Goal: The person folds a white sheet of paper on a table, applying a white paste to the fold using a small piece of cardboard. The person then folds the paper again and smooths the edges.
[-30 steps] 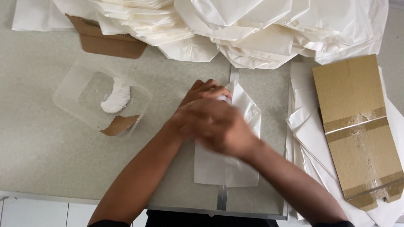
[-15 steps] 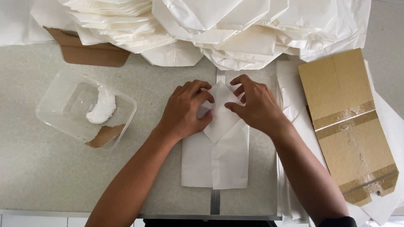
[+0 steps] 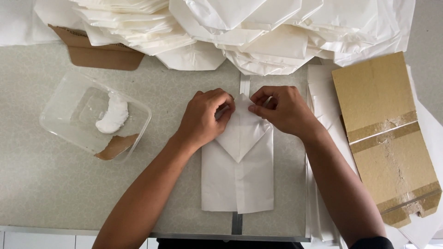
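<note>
A white folded paper bag (image 3: pixel 237 177) lies flat on the pale speckled table (image 3: pixel 46 184), its top end folded down into a pointed flap. My left hand (image 3: pixel 203 117) pinches the top left corner of the flap. My right hand (image 3: pixel 281 108) pinches the top right corner, fingers curled onto the paper. Both hands press the upper edge of the fold.
A clear plastic tub (image 3: pixel 94 117) holding a lump of white paste and a brown card scrap sits at the left. A heap of finished white paper bags (image 3: pixel 249 32) covers the far edge. A brown cardboard sheet (image 3: pixel 385 136) lies on stacked white paper (image 3: pixel 323 110) at the right.
My hands were overlapped on the paper a second ago. They have since parted and moved up to the flap's two top corners. The view has shifted slightly.
</note>
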